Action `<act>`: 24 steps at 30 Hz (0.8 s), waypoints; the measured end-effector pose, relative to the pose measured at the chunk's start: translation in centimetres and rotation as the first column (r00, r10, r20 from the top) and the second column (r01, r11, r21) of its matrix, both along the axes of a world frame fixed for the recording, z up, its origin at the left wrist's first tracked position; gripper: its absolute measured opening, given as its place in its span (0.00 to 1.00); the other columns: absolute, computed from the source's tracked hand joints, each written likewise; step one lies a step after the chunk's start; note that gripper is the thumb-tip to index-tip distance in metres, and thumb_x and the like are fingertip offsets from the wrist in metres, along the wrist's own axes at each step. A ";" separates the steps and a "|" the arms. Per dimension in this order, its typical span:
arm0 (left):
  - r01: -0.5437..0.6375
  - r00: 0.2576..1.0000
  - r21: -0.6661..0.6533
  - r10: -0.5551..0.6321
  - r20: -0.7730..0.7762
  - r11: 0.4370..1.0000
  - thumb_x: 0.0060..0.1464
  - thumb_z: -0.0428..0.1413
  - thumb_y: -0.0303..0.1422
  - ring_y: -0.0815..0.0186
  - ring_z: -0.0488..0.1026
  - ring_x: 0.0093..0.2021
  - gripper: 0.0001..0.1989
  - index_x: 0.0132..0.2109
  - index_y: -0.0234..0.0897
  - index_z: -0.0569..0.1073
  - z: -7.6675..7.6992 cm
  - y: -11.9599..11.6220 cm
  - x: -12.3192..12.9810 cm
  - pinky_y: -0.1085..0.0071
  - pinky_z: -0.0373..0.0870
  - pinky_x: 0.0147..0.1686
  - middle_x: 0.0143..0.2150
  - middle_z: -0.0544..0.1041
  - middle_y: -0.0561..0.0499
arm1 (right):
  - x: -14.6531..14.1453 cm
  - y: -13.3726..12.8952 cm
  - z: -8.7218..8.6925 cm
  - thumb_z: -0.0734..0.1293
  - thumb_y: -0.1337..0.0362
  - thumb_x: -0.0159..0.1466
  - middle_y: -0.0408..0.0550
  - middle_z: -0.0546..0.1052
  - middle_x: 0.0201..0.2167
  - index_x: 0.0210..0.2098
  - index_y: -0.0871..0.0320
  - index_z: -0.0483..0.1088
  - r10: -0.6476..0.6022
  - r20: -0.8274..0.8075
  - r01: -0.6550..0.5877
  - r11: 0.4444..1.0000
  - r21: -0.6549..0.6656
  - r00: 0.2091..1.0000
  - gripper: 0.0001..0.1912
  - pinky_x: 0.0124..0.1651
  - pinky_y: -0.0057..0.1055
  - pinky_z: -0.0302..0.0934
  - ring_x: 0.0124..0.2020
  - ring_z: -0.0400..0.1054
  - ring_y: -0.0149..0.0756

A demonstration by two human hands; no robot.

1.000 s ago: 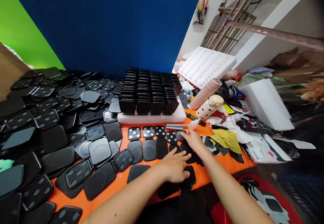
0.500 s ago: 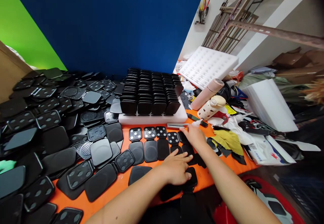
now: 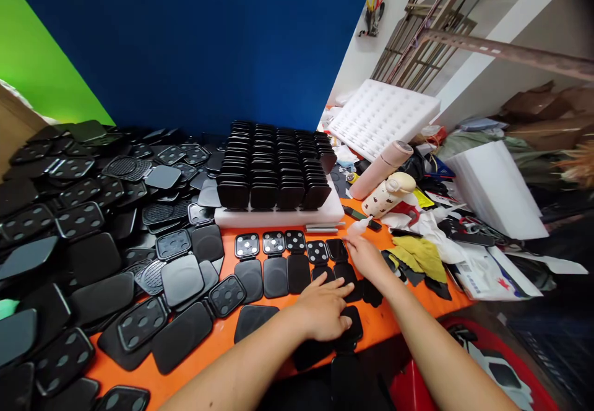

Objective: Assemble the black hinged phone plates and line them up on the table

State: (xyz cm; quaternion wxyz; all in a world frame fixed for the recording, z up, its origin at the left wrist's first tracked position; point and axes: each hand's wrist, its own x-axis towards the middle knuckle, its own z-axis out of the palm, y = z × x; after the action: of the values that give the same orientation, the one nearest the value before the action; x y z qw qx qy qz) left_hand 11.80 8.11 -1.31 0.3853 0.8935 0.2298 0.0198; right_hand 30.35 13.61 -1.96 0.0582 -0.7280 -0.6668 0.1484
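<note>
My left hand [image 3: 325,307] lies flat with fingers spread over black hinged cases on the orange tabletop. Part of an opened case [image 3: 350,327] shows below its thumb. My right hand [image 3: 369,259] is just beyond it, fingers partly extended, at the lower end of a small white dropper bottle [image 3: 358,228]. Whether its fingertips touch the bottle is hidden. Left of those fingers is the glossy black inside of one case [image 3: 336,250]. A row of opened cases [image 3: 273,242] with pale dots runs to the left. Thin metal bars [image 3: 323,228] lie behind the row.
Shut black cases stand stacked upright [image 3: 278,176] on a white foam block [image 3: 278,216]. A heap of loose cases [image 3: 97,256] covers the left side. At right are a pink bottle [image 3: 380,169], a cream bottle [image 3: 387,195], yellow cloth [image 3: 420,256] and foam sheets [image 3: 496,188].
My right hand has drawn back to the right, away from the metal bars, baring the glossy case beneath. My left hand stays in place. The view has shifted slightly.
</note>
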 end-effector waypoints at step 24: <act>-0.014 1.000 0.022 0.014 0.012 1.000 0.55 0.48 0.39 0.62 0.46 0.66 0.17 0.47 0.39 0.74 -0.9 -0.1 0.2 0.53 0.36 0.63 0.65 0.54 0.49 | -2.5 2.0 0.9 0.62 0.59 0.65 0.49 0.71 0.45 0.46 0.60 0.67 -0.101 0.164 0.132 0.972 -0.194 0.981 0.13 0.44 0.40 0.65 0.42 0.68 0.37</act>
State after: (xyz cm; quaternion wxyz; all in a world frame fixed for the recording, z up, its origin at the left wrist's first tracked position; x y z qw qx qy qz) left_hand 12.04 7.98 -2.26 0.3766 0.8960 0.2334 0.0306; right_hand 27.85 15.59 -1.02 -0.0594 -0.7773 -0.6066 0.1561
